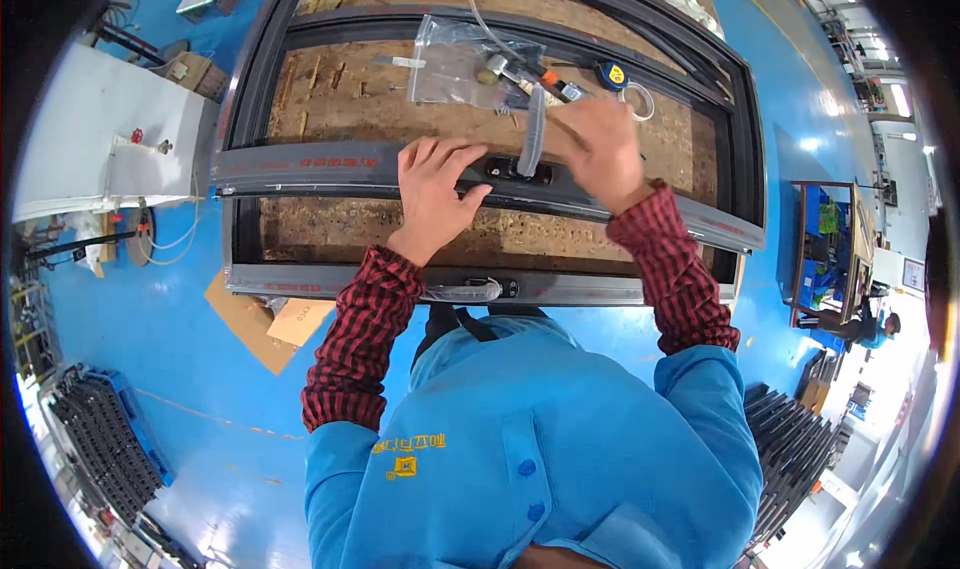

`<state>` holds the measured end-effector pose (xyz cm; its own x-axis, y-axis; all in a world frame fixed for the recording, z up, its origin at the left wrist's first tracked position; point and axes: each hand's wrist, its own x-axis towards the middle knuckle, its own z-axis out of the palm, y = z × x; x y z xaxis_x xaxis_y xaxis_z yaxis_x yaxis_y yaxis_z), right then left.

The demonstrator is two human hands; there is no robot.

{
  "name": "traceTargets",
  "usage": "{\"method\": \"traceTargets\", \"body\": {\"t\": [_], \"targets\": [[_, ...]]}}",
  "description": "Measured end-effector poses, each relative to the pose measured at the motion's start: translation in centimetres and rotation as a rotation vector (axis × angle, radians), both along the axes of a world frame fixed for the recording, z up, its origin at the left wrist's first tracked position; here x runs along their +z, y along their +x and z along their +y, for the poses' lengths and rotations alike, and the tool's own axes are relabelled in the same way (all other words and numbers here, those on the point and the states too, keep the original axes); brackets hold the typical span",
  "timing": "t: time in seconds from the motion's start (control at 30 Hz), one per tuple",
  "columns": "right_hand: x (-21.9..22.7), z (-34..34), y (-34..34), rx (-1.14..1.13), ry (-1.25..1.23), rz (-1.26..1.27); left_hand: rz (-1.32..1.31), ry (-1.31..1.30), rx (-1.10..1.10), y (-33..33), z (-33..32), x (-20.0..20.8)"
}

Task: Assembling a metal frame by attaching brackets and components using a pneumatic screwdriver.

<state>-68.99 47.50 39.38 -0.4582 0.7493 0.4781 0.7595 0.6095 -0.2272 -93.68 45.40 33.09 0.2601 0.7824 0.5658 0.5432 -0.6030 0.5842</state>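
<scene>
A dark window frame bar (345,169) with a clear film on it runs left to right under both hands. My left hand (438,194) lies on this bar, thumb apart from the fingers, left of a black handle base (520,170). From the base rises a film-wrapped window handle (535,134), standing away from me. Close by its right side, my right hand (606,156) has bent fingers, partly hidden and smeared; whether they grip anything is unclear. A second wrapped handle (470,292) lies along the nearer frame bar (580,291).
On the wooden bench top (350,94) beyond lie a clear plastic bag (440,74), a hammer (550,77), a tape measure (612,74) and a pale hose (480,14). Cardboard (300,321) lies on the blue floor at left. A person (865,324) is at far right.
</scene>
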Motion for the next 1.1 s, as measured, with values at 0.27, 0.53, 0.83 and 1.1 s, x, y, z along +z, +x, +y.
{"method": "traceTargets", "body": {"t": [0.27, 0.53, 0.83, 1.1], "targets": [[-11.5, 5.3, 10.8, -0.514, -0.3, -0.348, -0.015, -0.051, -0.016, 1.7, -0.2, 0.7], [-15.3, 8.7, 13.2, -0.511, -0.41, -0.184, -0.084, -0.178, -0.007, 1.6, -0.1, 0.9], [-16.2, 9.6, 13.4, -0.447, -0.378, -0.296, 0.033, -0.119, 0.031, 2.0, -0.8, 1.1], [-13.1, 10.4, 15.2, -0.37, -0.557, 0.013, 0.038, -0.208, 0.06, 1.5, -0.7, 1.8]]}}
